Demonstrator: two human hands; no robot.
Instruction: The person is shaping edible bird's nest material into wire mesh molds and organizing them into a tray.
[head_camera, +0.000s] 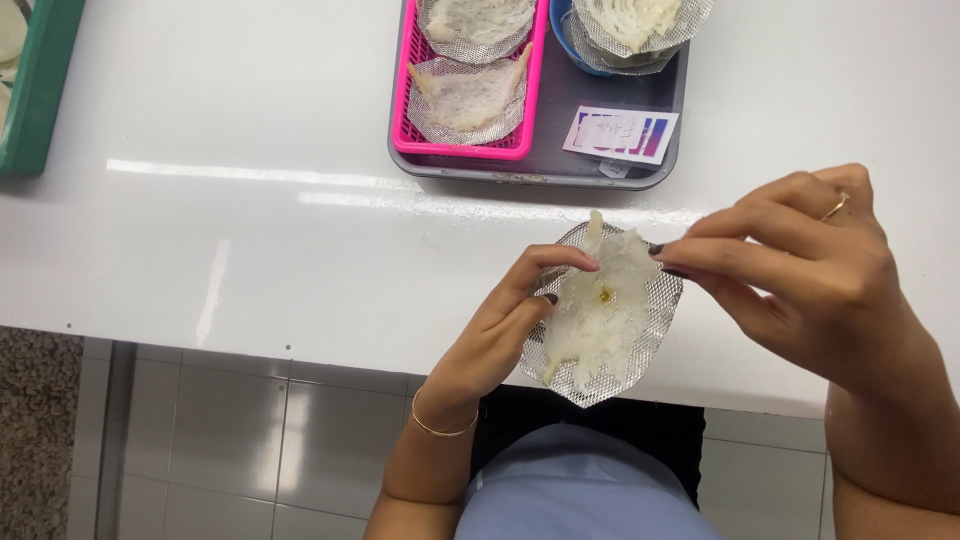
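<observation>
My left hand (505, 320) cradles an oval metal mesh holder (655, 330) over the front edge of the white table (250, 250). A pale, translucent fibrous piece (600, 310) with a small yellowish spot lies on the mesh. My left thumb and forefinger press on the piece's left side. My right hand (800, 265), with a ring on one finger, pinches the mesh's upper right rim with its fingertips.
A grey tray (600, 160) at the back holds a pink basket (440, 140) with two more mesh-held pieces, a blue bowl (565, 30) with stacked mesh holders, and a paper label (620, 133). A green tray (40, 90) sits at the far left. Tiled floor shows below.
</observation>
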